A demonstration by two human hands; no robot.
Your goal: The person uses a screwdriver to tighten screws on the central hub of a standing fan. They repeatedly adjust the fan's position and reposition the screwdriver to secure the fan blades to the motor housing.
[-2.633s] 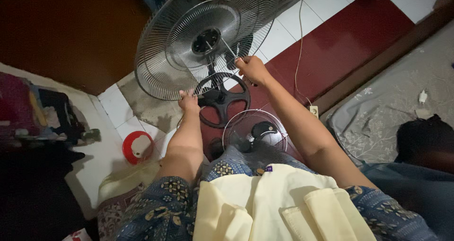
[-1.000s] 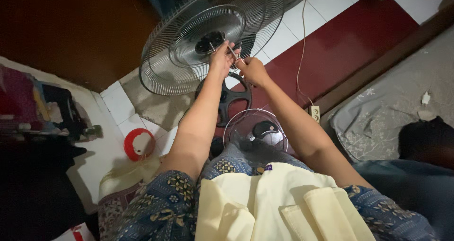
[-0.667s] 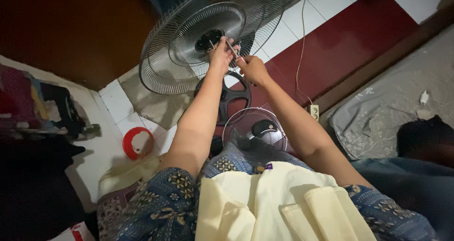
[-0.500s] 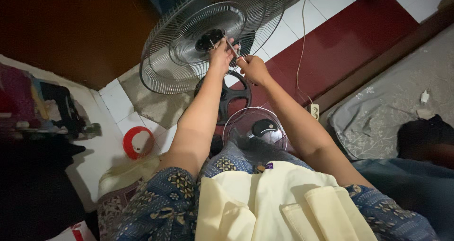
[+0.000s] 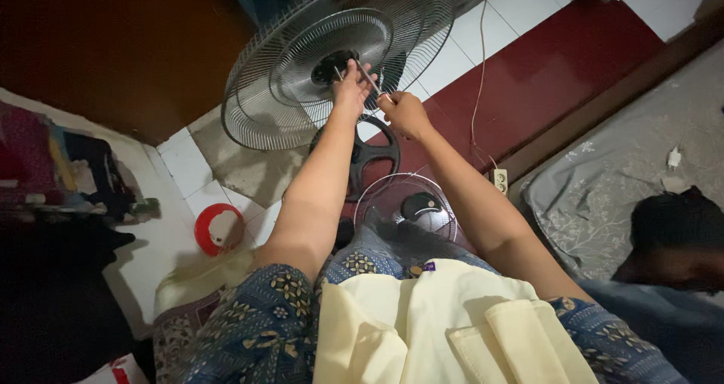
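A standing fan's wire rear grille [image 5: 279,113] tilts toward me on the tiled floor, its dark motor hub [image 5: 330,66] at the centre. My left hand [image 5: 348,90] reaches up to the hub, with its fingers closed against it. Just right of it, my right hand [image 5: 403,114] grips a thin screwdriver [image 5: 369,79] whose metal shaft points up-left at the hub. The two hands almost touch. What sits under the fingertips is hidden.
A black spoked ring [image 5: 375,156] lies under my forearms. A loose wire front grille [image 5: 403,203] rests by my knees. A red round object [image 5: 217,229] sits on the left, and a white power strip [image 5: 498,179] with its cable on the right. Another person [image 5: 679,237] lies on the grey mat.
My left hand has risen from the black spoked ring to the fan hub. My right hand with the screwdriver has stayed by the hub, shifting only slightly in the last second.
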